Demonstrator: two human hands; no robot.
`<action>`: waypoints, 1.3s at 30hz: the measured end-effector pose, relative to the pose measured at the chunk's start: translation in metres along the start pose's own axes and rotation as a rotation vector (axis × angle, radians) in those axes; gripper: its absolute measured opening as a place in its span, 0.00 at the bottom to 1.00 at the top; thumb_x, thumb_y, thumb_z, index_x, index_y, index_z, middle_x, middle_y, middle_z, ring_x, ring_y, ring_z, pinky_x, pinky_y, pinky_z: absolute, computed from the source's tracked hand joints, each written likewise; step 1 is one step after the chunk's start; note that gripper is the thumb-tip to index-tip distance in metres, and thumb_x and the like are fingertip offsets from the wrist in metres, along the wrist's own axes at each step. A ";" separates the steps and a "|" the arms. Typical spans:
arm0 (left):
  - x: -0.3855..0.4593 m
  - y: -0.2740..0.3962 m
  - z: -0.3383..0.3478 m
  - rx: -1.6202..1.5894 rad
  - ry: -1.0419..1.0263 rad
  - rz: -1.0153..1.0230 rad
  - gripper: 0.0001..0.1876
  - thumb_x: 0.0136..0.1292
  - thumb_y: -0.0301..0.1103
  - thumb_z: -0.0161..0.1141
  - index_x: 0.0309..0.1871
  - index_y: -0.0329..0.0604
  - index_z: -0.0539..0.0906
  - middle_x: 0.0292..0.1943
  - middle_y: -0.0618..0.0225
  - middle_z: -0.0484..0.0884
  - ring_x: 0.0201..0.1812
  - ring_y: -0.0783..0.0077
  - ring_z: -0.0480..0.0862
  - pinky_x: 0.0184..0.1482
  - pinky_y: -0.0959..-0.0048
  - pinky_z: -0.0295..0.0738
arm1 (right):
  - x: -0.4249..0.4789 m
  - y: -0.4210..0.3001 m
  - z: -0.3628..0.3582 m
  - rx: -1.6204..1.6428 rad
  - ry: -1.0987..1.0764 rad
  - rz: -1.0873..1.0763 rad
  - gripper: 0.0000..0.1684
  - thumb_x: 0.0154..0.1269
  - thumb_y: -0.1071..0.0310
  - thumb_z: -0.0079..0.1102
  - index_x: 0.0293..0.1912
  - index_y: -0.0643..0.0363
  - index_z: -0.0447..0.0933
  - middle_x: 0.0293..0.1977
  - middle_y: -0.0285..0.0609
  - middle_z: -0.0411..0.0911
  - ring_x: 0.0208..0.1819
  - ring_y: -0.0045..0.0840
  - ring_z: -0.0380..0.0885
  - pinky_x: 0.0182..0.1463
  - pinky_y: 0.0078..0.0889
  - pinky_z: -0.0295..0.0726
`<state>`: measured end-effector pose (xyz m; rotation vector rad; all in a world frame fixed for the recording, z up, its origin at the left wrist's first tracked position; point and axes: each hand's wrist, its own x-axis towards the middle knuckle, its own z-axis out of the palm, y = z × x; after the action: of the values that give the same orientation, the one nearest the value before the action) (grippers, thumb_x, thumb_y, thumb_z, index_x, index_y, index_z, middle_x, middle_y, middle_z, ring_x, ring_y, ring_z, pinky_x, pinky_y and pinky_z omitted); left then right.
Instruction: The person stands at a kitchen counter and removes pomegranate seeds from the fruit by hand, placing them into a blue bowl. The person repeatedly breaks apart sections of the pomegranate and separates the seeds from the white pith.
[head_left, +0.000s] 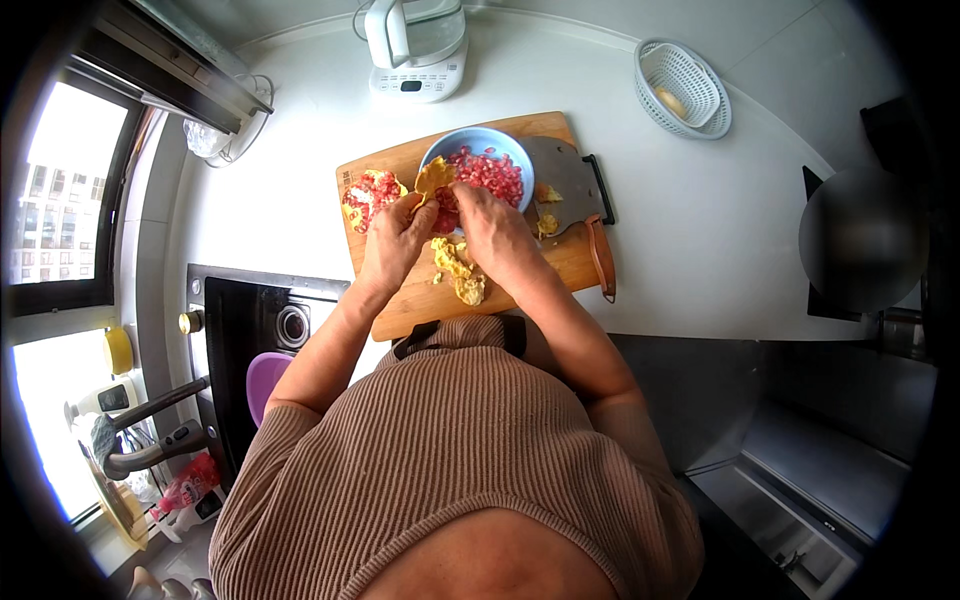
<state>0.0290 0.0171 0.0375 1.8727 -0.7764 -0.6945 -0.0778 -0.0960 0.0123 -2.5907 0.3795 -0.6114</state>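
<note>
My left hand (396, 238) grips a piece of pomegranate (435, 176) whose yellow rind stands up above my fingers. The fingertips of my right hand (491, 225) press against the red seeds of that same piece, at the near rim of a light blue bowl (442, 141). Loose pomegranate seeds (491, 176) lie in the bowl. To the left, a larger pomegranate chunk (367, 196) full of seeds rests on the wooden cutting board (405, 300). Torn yellow peel (454, 259) is heaped on the board between my wrists.
A cleaver (562, 161) lies flat on the board's right, bits of peel on its blade, its brown handle (600, 255) towards me. A white kettle on its base (418, 79) stands behind. Nested plastic baskets (682, 90) sit back right. A sink (240, 315) with a purple basin (264, 382) is at left.
</note>
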 end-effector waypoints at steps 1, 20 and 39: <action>0.000 0.000 0.001 -0.092 0.000 -0.009 0.14 0.66 0.33 0.50 0.44 0.29 0.78 0.29 0.60 0.84 0.33 0.74 0.84 0.37 0.76 0.79 | 0.000 0.001 0.001 0.003 0.007 -0.005 0.16 0.59 0.78 0.49 0.47 0.67 0.64 0.35 0.54 0.75 0.35 0.37 0.79 0.39 0.30 0.82; 0.003 -0.004 -0.003 -0.216 -0.078 -0.100 0.15 0.67 0.35 0.50 0.44 0.28 0.76 0.32 0.63 0.82 0.33 0.77 0.81 0.35 0.78 0.78 | 0.005 0.006 -0.016 0.416 -0.020 0.262 0.10 0.63 0.69 0.51 0.42 0.64 0.70 0.32 0.52 0.78 0.34 0.40 0.79 0.37 0.37 0.78; 0.023 -0.036 -0.003 -1.388 -0.345 -0.419 0.23 0.68 0.48 0.41 0.54 0.40 0.72 0.49 0.60 0.79 0.51 0.64 0.77 0.56 0.63 0.69 | 0.012 0.005 0.001 1.118 0.087 0.593 0.13 0.65 0.62 0.55 0.39 0.65 0.74 0.26 0.36 0.75 0.24 0.15 0.73 0.27 0.17 0.74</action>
<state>0.0539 0.0135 0.0032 0.6103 0.0375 -1.3678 -0.0674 -0.1042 0.0133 -1.3053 0.5825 -0.4991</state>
